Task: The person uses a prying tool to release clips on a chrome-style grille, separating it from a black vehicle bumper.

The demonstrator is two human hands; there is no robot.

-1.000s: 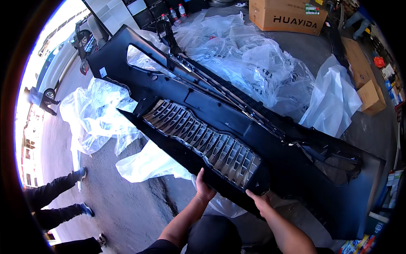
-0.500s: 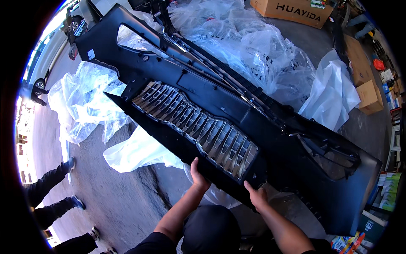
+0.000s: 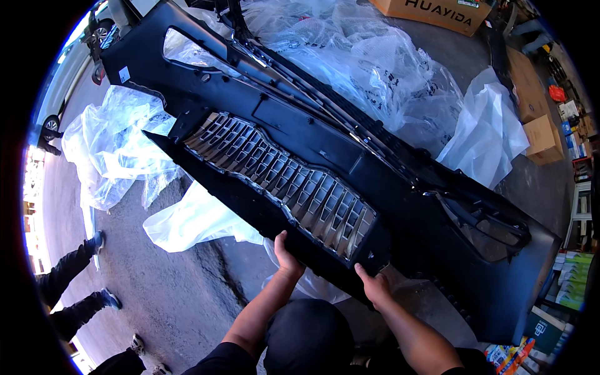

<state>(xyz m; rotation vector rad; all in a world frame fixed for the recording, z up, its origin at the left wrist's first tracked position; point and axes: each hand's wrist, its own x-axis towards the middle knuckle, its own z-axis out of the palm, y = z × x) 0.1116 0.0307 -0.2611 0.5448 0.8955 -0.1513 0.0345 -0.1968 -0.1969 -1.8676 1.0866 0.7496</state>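
Observation:
A car grille [image 3: 284,181] with a silver-grey lattice and a wide black surround slants across the middle of the view. My left hand [image 3: 289,257] grips the near edge of the black surround, thumb on top and fingers hidden beneath. Gripping the surround's near right corner is my right hand [image 3: 374,285], its thumb also on top. Behind and beyond the grille stretches a long black car bumper [image 3: 294,128], its inner side showing, with a lamp opening toward each end. Whether the grille is fixed to the bumper I cannot tell.
Crumpled clear plastic wrap [image 3: 350,56] lies beyond the bumper, and more plastic sheeting [image 3: 119,144] at left. Cardboard boxes [image 3: 542,139] and a cluttered shelf [image 3: 572,281] line the right. Other people's legs [image 3: 75,265] appear at lower left, with a parked car [image 3: 62,81] farther off.
The whole view has shifted slightly, so the grille, bumper and floor all sit a little farther left and higher. Both hands keep their grip on the grille's surround.

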